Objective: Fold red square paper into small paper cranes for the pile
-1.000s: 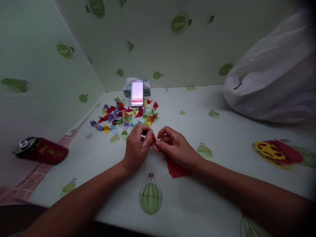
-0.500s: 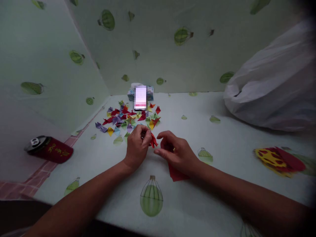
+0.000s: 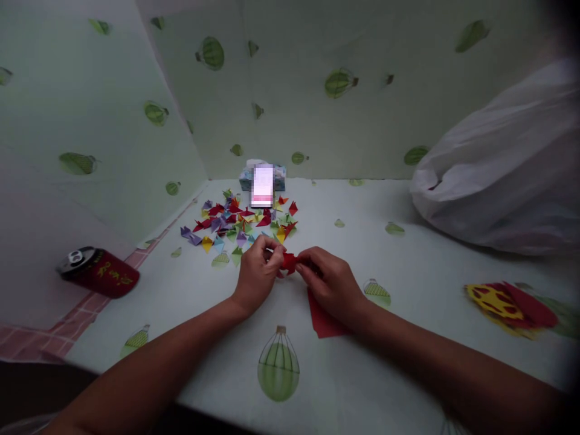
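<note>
A small folded red paper piece (image 3: 288,262) is pinched between the fingertips of my left hand (image 3: 257,273) and my right hand (image 3: 330,284), just above the tabletop. Under my right wrist lies a flat red paper sheet (image 3: 324,320). Beyond my hands spreads a pile of several small folded paper pieces (image 3: 240,222) in red, purple, yellow, green and blue.
A red can (image 3: 100,273) lies on its side at the left. A small box with a blurred card (image 3: 263,182) stands at the back wall. A large white plastic bag (image 3: 502,175) fills the right; a red and yellow paper (image 3: 510,302) lies near it.
My right hand has come back onto the red piece, which the left hand held alone half a second ago. The view has tilted slightly downward.
</note>
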Action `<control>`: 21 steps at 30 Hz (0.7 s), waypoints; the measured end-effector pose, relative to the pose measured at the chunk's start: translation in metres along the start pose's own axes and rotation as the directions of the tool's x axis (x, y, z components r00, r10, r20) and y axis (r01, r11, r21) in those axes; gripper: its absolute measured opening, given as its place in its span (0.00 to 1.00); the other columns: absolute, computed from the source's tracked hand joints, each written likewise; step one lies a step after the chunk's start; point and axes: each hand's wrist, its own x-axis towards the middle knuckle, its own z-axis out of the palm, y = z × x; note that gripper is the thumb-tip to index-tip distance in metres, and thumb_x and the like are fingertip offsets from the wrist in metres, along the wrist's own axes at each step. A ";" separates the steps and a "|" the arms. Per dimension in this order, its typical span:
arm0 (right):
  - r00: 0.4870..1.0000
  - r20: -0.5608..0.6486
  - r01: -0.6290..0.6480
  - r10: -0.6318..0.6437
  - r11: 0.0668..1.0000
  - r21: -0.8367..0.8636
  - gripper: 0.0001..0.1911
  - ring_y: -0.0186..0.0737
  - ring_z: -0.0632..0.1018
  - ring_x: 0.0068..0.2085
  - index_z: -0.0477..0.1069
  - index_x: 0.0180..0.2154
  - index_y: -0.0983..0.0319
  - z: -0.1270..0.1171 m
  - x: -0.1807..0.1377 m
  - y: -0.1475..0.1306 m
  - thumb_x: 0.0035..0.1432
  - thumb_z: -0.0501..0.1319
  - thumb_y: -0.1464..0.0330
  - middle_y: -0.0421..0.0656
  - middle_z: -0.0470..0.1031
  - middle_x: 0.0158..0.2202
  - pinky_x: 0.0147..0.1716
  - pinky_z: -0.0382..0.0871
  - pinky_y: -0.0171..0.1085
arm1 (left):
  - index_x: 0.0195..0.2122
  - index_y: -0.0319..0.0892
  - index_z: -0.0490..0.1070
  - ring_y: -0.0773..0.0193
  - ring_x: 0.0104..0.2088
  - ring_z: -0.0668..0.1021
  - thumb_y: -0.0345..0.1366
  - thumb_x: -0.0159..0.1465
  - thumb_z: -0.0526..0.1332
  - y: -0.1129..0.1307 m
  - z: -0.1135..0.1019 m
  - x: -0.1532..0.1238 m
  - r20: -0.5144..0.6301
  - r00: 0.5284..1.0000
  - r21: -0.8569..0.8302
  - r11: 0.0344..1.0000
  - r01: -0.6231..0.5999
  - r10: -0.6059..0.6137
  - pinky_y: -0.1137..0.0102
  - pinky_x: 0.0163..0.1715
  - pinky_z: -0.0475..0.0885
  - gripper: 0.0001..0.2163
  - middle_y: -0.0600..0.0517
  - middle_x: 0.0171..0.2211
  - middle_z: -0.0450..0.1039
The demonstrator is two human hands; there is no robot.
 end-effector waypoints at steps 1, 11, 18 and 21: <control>1.000 -0.015 -0.006 0.006 1.000 0.004 0.04 0.39 0.74 0.34 0.70 0.36 0.61 0.000 0.001 0.000 0.63 0.57 0.72 0.44 0.75 0.34 0.34 0.65 0.37 | 0.34 0.40 0.68 0.70 0.22 0.76 0.39 0.64 0.60 0.000 0.000 0.000 0.014 0.999 -0.042 0.998 0.038 -0.038 0.75 0.20 0.74 0.07 0.54 0.28 0.72; 0.997 0.001 -0.071 0.071 0.992 0.103 0.04 0.37 0.73 0.32 0.71 0.38 0.63 0.001 0.001 0.001 0.61 0.62 0.69 0.44 0.75 0.34 0.31 0.65 0.36 | 0.32 0.40 0.65 0.69 0.23 0.76 0.40 0.62 0.61 0.006 0.001 -0.001 0.034 0.991 -0.209 0.969 0.133 -0.129 0.73 0.21 0.76 0.09 0.54 0.27 0.73; 0.978 -0.020 -0.191 0.207 0.931 0.311 0.04 0.38 0.75 0.33 0.72 0.35 0.61 0.001 0.006 0.009 0.57 0.59 0.73 0.43 0.76 0.34 0.33 0.67 0.38 | 0.35 0.39 0.67 0.67 0.25 0.79 0.41 0.63 0.62 0.007 0.003 -0.004 0.070 0.989 -0.261 0.955 0.141 -0.127 0.71 0.26 0.78 0.10 0.53 0.28 0.73; 0.952 0.029 -0.282 0.305 0.836 0.470 0.03 0.36 0.74 0.31 0.71 0.35 0.61 -0.002 0.008 0.010 0.57 0.61 0.69 0.41 0.75 0.31 0.31 0.66 0.37 | 0.34 0.39 0.66 0.68 0.26 0.79 0.39 0.62 0.63 0.008 0.002 -0.004 0.079 0.989 -0.249 0.958 0.145 -0.129 0.72 0.26 0.78 0.09 0.54 0.28 0.73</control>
